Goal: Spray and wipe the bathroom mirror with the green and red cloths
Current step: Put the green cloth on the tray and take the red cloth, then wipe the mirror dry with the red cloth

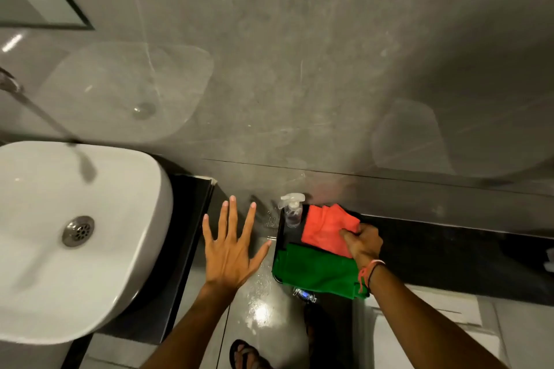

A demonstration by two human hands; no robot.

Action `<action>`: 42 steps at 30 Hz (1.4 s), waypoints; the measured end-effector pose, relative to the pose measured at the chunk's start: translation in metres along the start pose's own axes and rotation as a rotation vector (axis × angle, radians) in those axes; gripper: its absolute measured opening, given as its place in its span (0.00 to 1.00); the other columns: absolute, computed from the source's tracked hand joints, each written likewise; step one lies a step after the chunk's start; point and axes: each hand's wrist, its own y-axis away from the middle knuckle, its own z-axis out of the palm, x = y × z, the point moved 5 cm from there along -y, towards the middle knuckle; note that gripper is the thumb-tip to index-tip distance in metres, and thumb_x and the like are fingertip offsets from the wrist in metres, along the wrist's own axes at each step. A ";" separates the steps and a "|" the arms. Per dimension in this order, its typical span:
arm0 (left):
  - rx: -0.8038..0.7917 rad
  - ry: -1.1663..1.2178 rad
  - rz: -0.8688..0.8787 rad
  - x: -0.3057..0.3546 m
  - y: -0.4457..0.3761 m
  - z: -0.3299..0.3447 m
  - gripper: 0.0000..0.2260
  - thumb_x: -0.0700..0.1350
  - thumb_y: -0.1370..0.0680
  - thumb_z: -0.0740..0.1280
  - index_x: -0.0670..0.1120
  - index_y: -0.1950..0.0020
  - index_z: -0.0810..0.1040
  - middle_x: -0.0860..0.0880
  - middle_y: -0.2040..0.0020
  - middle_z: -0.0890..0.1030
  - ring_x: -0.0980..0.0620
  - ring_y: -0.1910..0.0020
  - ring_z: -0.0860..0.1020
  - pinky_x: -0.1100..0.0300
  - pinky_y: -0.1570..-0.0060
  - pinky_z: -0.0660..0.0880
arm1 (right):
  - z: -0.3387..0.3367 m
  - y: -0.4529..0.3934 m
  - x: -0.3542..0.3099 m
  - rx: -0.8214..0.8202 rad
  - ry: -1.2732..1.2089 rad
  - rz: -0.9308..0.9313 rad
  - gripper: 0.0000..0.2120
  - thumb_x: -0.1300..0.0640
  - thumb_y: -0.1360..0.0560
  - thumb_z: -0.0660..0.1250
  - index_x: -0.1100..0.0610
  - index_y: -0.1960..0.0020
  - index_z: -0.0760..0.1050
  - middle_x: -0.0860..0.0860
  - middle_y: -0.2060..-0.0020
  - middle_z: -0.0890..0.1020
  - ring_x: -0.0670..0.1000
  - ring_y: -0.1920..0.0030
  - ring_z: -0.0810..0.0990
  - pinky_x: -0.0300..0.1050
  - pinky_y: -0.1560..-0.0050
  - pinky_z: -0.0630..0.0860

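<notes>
A black tray (281, 229) rests on a dark ledge at centre right. On it stand a small clear spray bottle (292, 210) at the back left, a folded red cloth (325, 231) and a folded green cloth (314, 269) in front of it. My right hand (362, 241) pinches the right edge of the red cloth. My left hand (230, 249) hovers left of the tray with fingers spread and nothing in it. The mirror's corner (39, 0) shows at the top left.
A white basin (75, 237) with a metal drain fills the left, under a chrome tap (45, 117). A glossy grey wall (299, 84) stands ahead. A white toilet (425, 332) sits lower right. The wet floor (260, 308) and my sandalled foot (245, 353) lie below.
</notes>
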 end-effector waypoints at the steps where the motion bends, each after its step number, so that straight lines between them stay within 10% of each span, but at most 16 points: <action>1: 0.018 -0.007 0.005 -0.001 -0.004 -0.006 0.39 0.73 0.24 0.50 0.54 0.18 0.51 0.38 0.17 0.52 0.39 0.18 0.54 0.30 0.25 0.54 | -0.009 0.006 -0.008 0.031 0.002 -0.077 0.13 0.61 0.29 0.77 0.69 0.49 0.84 0.69 0.49 0.86 0.69 0.44 0.84 0.55 0.43 0.79; 6: 0.140 0.026 0.013 -0.002 -0.031 -0.070 0.38 0.72 0.23 0.52 0.54 0.18 0.53 0.39 0.17 0.53 0.40 0.18 0.55 0.30 0.25 0.55 | -0.075 0.049 -0.074 -0.065 0.043 -0.441 0.20 0.47 0.35 0.76 0.58 0.47 0.86 0.56 0.55 0.88 0.54 0.51 0.86 0.41 0.52 0.74; 10: 0.302 0.256 -0.091 -0.010 -0.053 -0.157 0.36 0.69 0.23 0.56 0.53 0.19 0.59 0.41 0.19 0.62 0.42 0.20 0.63 0.35 0.24 0.59 | -0.127 0.089 -0.160 -0.273 0.272 -0.673 0.17 0.70 0.30 0.77 0.64 0.43 0.83 0.57 0.50 0.83 0.54 0.46 0.81 0.50 0.41 0.75; 14: 0.426 1.079 -0.087 -0.021 -0.072 -0.251 0.23 0.61 0.20 0.60 0.49 0.30 0.74 0.46 0.32 0.77 0.51 0.33 0.76 0.50 0.31 0.73 | -0.167 0.186 -0.263 -0.550 0.369 -0.954 0.16 0.75 0.29 0.74 0.54 0.53 0.82 0.48 0.58 0.83 0.42 0.57 0.80 0.36 0.51 0.78; 17: 0.203 1.829 -0.125 -0.022 -0.088 -0.321 0.19 0.57 0.17 0.53 0.50 0.37 0.78 0.40 0.30 0.78 0.50 0.40 0.81 0.57 0.41 0.79 | -0.189 0.273 -0.339 -0.675 0.361 -1.196 0.17 0.75 0.31 0.74 0.60 0.46 0.81 0.52 0.54 0.84 0.40 0.55 0.80 0.32 0.49 0.76; 22: 0.025 2.368 0.294 -0.027 -0.072 -0.428 0.28 0.58 0.18 0.55 0.39 0.31 0.77 0.39 0.31 0.79 0.44 0.33 0.79 0.48 0.32 0.75 | -0.200 0.388 -0.443 -0.755 0.342 -1.501 0.23 0.77 0.29 0.72 0.56 0.42 0.76 0.56 0.52 0.84 0.47 0.53 0.80 0.36 0.52 0.79; 25: 0.154 2.438 0.331 -0.041 -0.062 -0.464 0.28 0.59 0.32 0.76 0.40 0.40 0.85 0.40 0.40 0.85 0.42 0.42 0.85 0.45 0.45 0.83 | -0.200 0.424 -0.490 -0.520 0.285 -1.628 0.22 0.71 0.31 0.79 0.59 0.41 0.78 0.55 0.51 0.85 0.44 0.54 0.82 0.42 0.50 0.81; 30: 0.379 2.654 0.229 -0.084 -0.066 -0.504 0.23 0.55 0.22 0.59 0.39 0.43 0.84 0.42 0.45 0.83 0.44 0.48 0.81 0.45 0.39 0.76 | -0.218 0.475 -0.538 0.045 0.124 -1.954 0.23 0.49 0.30 0.79 0.52 0.37 0.81 0.50 0.42 0.84 0.47 0.41 0.82 0.49 0.37 0.79; 33: 0.701 2.561 0.021 -0.128 -0.069 -0.533 0.28 0.62 0.20 0.57 0.42 0.49 0.88 0.40 0.52 0.88 0.41 0.56 0.86 0.44 0.52 0.80 | -0.236 0.484 -0.556 0.490 0.082 -2.004 0.27 0.41 0.25 0.69 0.51 0.29 0.76 0.52 0.31 0.78 0.53 0.30 0.76 0.53 0.29 0.74; 38: 1.254 2.118 0.098 -0.180 -0.076 -0.650 0.21 0.63 0.20 0.60 0.52 0.39 0.81 0.47 0.42 0.84 0.49 0.47 0.81 0.48 0.38 0.78 | -0.264 0.489 -0.591 1.102 0.262 -1.861 0.42 0.28 0.25 0.55 0.48 0.16 0.58 0.62 0.17 0.57 0.63 0.16 0.54 0.69 0.19 0.56; 42: 1.608 1.401 0.121 -0.198 -0.102 -0.750 0.21 0.62 0.20 0.59 0.58 0.29 0.72 0.43 0.38 0.81 0.48 0.47 0.81 0.56 0.52 0.82 | -0.290 0.494 -0.634 1.238 0.351 -1.784 0.45 0.25 0.26 0.52 0.48 0.16 0.55 0.64 0.17 0.51 0.64 0.16 0.49 0.73 0.21 0.54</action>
